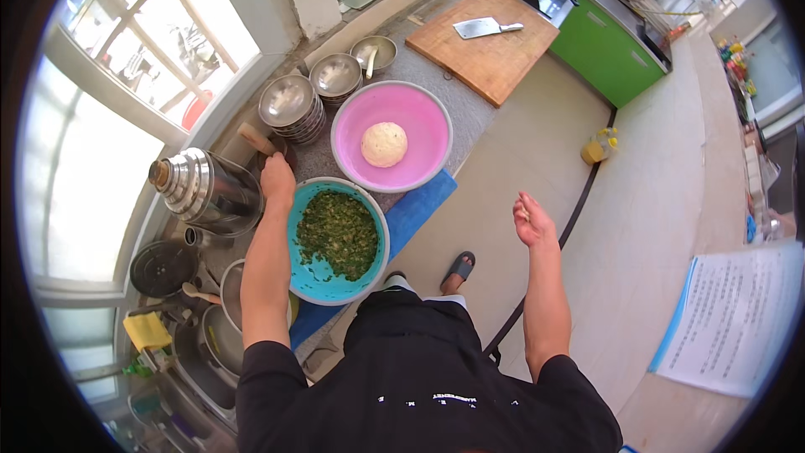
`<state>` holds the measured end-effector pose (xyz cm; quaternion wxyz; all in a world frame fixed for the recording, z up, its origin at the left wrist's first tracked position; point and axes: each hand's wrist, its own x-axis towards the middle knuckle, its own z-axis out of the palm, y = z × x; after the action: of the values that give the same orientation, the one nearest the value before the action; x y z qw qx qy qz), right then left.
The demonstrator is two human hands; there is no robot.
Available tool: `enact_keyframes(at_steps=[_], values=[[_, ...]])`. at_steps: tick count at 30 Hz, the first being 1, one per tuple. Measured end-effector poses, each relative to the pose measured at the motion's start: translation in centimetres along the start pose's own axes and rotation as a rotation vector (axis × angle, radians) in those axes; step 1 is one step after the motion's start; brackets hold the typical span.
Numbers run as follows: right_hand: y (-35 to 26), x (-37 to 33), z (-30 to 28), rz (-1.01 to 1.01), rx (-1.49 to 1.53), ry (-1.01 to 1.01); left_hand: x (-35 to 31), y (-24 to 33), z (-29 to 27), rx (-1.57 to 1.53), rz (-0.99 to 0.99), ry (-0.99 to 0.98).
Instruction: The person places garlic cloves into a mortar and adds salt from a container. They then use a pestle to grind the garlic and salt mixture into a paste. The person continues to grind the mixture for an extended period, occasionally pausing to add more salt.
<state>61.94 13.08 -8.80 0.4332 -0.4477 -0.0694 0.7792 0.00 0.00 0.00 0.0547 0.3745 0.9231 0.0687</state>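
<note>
My left hand (277, 177) reaches to the back of the counter, its fingers closed around the lower end of a thick wooden stick that looks like a rolling pin (255, 137). Below that wrist stands a turquoise basin (335, 288) with chopped green filling (337, 233). A pink basin (428, 127) beside it holds a round ball of dough (384, 144). Out to the right, over the floor, my right hand (533, 220) hangs in the air, palm up. Its fingers are loosely curled, and I make out nothing in them.
Metal bowls (287, 101) are stacked by the window, near a steel thermos (211, 190). A cleaver (481, 28) lies on a wooden board (470, 59). Pans and a sink (189, 361) fill the near left. An oil bottle (597, 148) stands on the floor.
</note>
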Motion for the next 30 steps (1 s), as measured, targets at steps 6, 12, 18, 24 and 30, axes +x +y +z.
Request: enact_keyframes(at_steps=[6, 12, 18, 24, 30], values=[[-5.7, 2.2, 13.4, 0.118, -0.043, -0.257, -4.9, 6.0, -2.9, 0.01, 0.017, 0.224], [-8.8, 2.4, 21.5, 0.264, -0.061, -0.459, -10.3, 12.4, -7.0, 0.055, 0.051, 0.373], [-14.3, 3.3, 24.5, 0.364, -0.003, -0.576, -13.5, 23.7, -10.3, 0.009, 0.255, 0.387], [-21.7, 5.1, 23.3, 0.351, 0.097, -0.61, -12.6, 36.7, -7.9, -0.044, 0.534, 0.33], [-30.8, 9.5, 20.4, 0.241, 0.205, -0.549, -9.4, 51.4, -3.8, -0.076, 0.791, 0.229]])
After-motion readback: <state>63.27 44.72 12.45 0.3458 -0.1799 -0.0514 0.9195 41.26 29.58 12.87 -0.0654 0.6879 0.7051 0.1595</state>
